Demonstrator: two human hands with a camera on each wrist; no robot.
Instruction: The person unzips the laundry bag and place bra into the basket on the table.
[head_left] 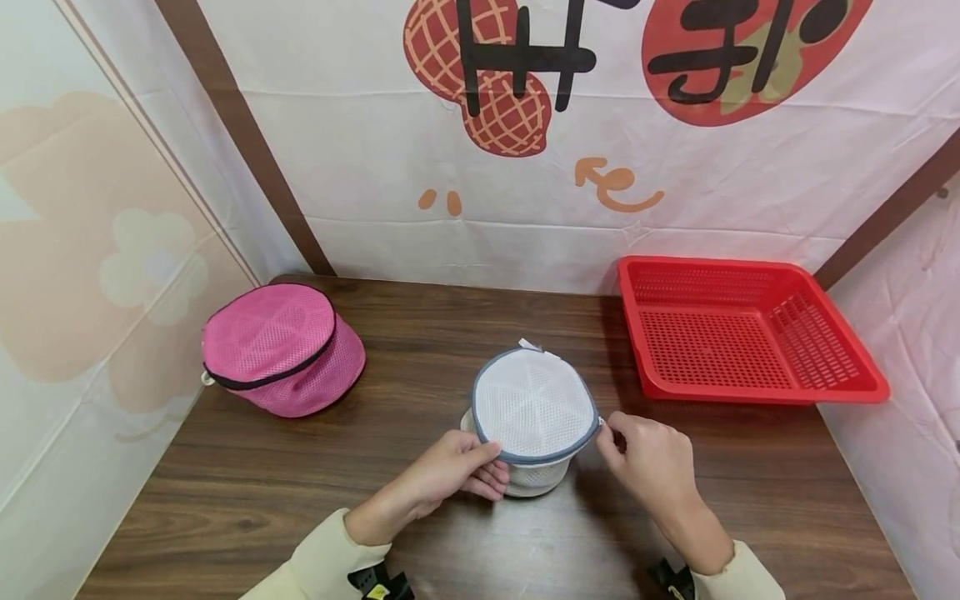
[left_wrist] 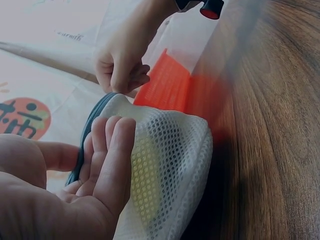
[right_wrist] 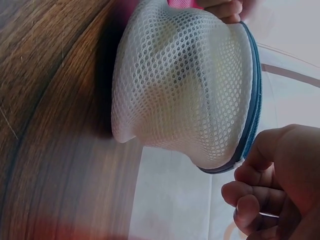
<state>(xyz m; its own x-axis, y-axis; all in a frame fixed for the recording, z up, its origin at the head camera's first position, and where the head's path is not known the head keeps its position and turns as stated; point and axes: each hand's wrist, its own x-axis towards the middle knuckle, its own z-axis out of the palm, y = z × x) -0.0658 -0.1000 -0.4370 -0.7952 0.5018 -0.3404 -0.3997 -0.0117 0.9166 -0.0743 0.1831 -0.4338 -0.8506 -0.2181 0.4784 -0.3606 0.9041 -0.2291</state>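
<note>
A white mesh laundry bag (head_left: pixel 534 402), round-topped with a blue-grey zipper (head_left: pixel 542 459) along its rim, stands on the table in front of me. My left hand (head_left: pixel 453 468) grips the near left of that rim, thumb on top and fingers below. At the right side of the rim, my right hand (head_left: pixel 654 460) pinches the small zipper pull (right_wrist: pixel 239 163) between curled fingers and thumb. In the left wrist view, something yellow (left_wrist: pixel 145 182) shows through the mesh; its shape is mostly hidden.
Farther left on the wooden table (head_left: pixel 420 367) stands a pink mesh bag (head_left: pixel 273 337) with a black zipper. An empty red plastic basket (head_left: pixel 648 390) sits at the back right. Printed cloth (head_left: pixel 525 250) hangs behind the table and along both sides.
</note>
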